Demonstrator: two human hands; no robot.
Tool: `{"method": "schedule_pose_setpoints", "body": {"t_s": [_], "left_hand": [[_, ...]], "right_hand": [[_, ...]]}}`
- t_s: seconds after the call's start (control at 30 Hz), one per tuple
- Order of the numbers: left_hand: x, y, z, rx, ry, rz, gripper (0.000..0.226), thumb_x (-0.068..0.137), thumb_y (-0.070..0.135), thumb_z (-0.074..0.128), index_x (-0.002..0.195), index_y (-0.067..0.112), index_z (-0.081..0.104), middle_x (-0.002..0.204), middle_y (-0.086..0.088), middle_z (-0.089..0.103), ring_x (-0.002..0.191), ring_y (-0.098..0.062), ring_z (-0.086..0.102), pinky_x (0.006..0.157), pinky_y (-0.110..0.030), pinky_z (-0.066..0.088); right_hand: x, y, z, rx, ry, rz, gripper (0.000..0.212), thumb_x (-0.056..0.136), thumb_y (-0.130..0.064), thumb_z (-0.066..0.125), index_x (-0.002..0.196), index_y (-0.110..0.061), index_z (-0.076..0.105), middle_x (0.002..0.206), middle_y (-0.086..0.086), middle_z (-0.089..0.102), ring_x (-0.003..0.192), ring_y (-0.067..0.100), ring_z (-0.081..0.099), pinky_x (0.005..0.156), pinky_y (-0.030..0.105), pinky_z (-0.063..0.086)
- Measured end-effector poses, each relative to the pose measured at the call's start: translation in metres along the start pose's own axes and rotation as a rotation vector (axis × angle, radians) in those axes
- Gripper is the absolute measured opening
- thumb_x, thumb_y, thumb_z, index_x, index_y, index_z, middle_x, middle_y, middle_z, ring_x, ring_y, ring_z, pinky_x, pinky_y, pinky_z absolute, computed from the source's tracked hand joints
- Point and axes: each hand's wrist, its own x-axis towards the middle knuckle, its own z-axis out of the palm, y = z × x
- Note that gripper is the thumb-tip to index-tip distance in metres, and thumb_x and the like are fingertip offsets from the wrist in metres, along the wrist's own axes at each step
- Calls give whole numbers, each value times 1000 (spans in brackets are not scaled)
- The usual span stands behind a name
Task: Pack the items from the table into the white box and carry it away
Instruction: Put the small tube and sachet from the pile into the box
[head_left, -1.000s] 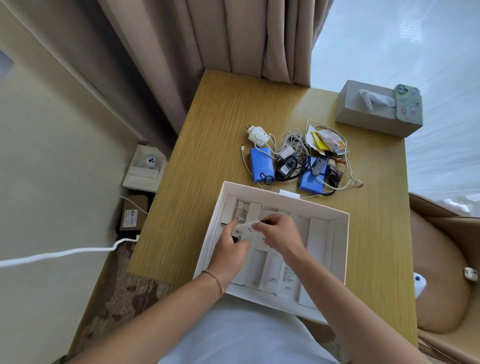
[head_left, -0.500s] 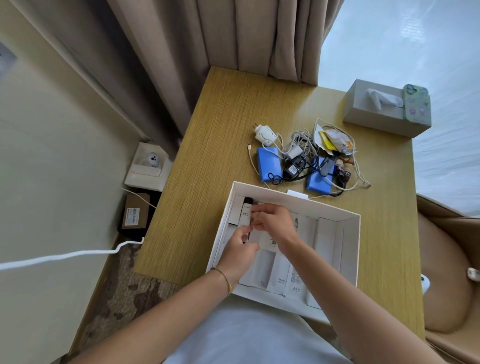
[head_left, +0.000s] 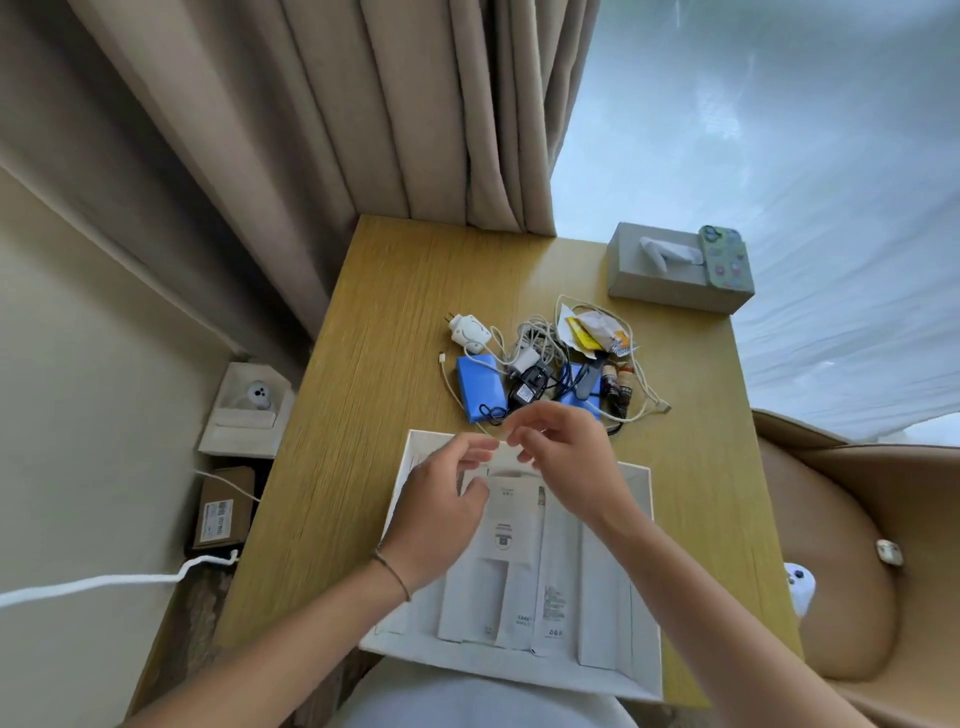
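Note:
The white box (head_left: 643, 571) lies at the table's near edge and holds several flat white packets (head_left: 511, 525). My left hand (head_left: 441, 501) and my right hand (head_left: 563, 457) hover close together over the box's far edge. Their fingers are loosely curled and blurred, with nothing plainly held. Just beyond them a pile lies on the table: a blue power bank (head_left: 480, 387), a second blue one (head_left: 576, 397) partly hidden by my right hand, a black adapter (head_left: 530, 387), a white plug (head_left: 470, 330), tangled white cables (head_left: 540, 338), snack packets (head_left: 597, 327) and small bottles (head_left: 618, 387).
A grey tissue box (head_left: 665, 280) with a phone (head_left: 724, 257) on it stands at the wooden table's (head_left: 384, 338) far right corner. Curtains hang behind. A tan armchair (head_left: 857, 545) is at right. On the floor at left are a cardboard box (head_left: 223, 506) and a white cord (head_left: 104, 582).
Both hands have lifted out of the left part of the box and moved toward its far edge, nearer the pile. The view has tilted and come closer.

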Motion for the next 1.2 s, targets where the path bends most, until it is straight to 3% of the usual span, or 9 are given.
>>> {"method": "schedule_pose_setpoints", "body": {"t_s": [0.13,0.23,0.37,0.53,0.63,0.7,0.83,1.03,1.2], "left_hand": [[32,23,-7,90,-11,54,35,89,0,53,116,18,66,112,6,69,108,-6,62,97,-28,49],[56,33,-9,143,-57,35,33,90,0,52,115,15,67,114,2,70,111,-9,62,98,-25,47],[82,34,-10,221,-88,21,29,90,2,52,110,17,67,113,3,70,109,-9,61,98,-28,48],[102,26,-10,286,-103,-15,28,91,4,52,109,19,67,112,5,69,108,-9,61,97,-29,49],[109,20,-10,297,-113,-44,27,91,4,52,109,17,68,112,2,69,109,-12,61,98,-32,49],[113,16,-9,309,-117,-63,27,91,5,53,109,18,68,112,2,69,108,-13,61,98,-33,49],[121,7,-8,327,-138,-95,26,92,8,53,109,21,68,112,3,68,107,-13,61,97,-34,49],[140,-5,2,356,-175,-116,26,90,8,52,104,22,68,108,2,68,103,-15,61,91,-30,50],[172,-6,17,459,-211,-54,32,90,5,47,112,20,65,105,-1,67,98,-22,62,87,-34,51]], "right_hand": [[31,-7,-28,-74,3,13,20,90,-9,62,93,-22,76,82,-6,76,69,8,71,68,29,57],[63,1,-37,-264,-132,102,20,92,-15,61,103,-20,76,98,-2,76,81,26,74,78,43,63],[102,29,-29,-647,-320,105,26,90,-14,63,113,-15,74,112,4,75,99,26,70,89,42,59],[133,59,-14,-1011,-553,93,26,82,-24,79,104,-15,71,95,2,69,90,26,64,63,33,50],[141,70,-7,-1182,-699,3,25,79,-31,79,92,-16,63,82,1,60,82,28,60,53,29,41],[143,76,-4,-1261,-738,-70,28,79,-30,76,97,-13,64,79,2,56,78,29,59,49,28,38],[145,83,1,-1314,-738,-156,28,80,-27,73,103,-12,65,86,6,62,76,30,60,54,32,42],[145,86,-2,-1271,-731,-108,32,80,-31,71,104,-11,69,91,6,65,77,28,57,55,30,40],[140,80,-23,-1004,-553,-36,42,71,-51,79,75,-18,54,72,-3,55,71,23,55,51,28,34]]}}
